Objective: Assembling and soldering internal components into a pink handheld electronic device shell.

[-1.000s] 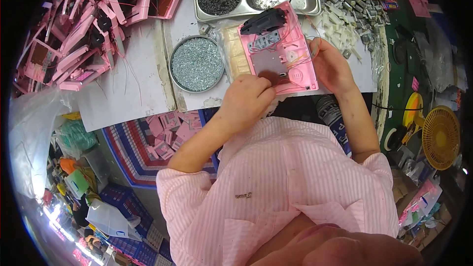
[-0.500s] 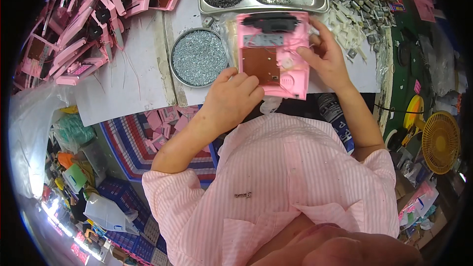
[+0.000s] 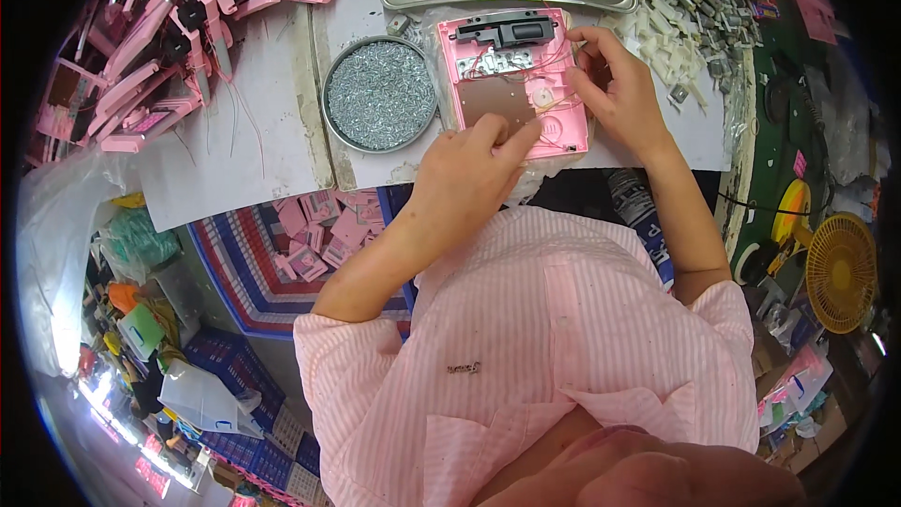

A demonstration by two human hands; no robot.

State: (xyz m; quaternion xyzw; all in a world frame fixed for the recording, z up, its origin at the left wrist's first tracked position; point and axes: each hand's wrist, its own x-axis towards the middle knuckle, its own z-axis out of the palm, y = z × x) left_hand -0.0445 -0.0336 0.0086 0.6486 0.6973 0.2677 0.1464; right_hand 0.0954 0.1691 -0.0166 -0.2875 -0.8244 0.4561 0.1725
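A shallow pink plastic case (image 3: pixel 572 122) lies face down at the table's near edge, its inside showing. A black slotted part (image 3: pixel 511 31) sits across its far end, with a silver metal plate (image 3: pixel 493 61) below it. Nearer to me is a brown circuit board (image 3: pixel 493 101). Thin red wires (image 3: pixel 554 64) run loosely over the case. My left hand (image 3: pixel 469 169) covers the near left corner, fingers bent over the board and thumb toward the near side. My right hand (image 3: pixel 615 89) is curled at the right edge, thumb and forefinger beside the wires; its other fingertips are partly hidden.
A round tin of small silver screws (image 3: pixel 380 94) stands left of the case. Behind is a steel tray (image 3: pixel 563 2) with dark small parts. Pink cases (image 3: pixel 141 113) are heaped at left; white and metal pieces (image 3: pixel 671 52) lie at right. A striped basket (image 3: pixel 244 291) sits below.
The pink case has gone from raised and tilted to lying flatter, farther from me. My left hand has shifted from its left edge onto its near part. The right hand stays at the right edge.
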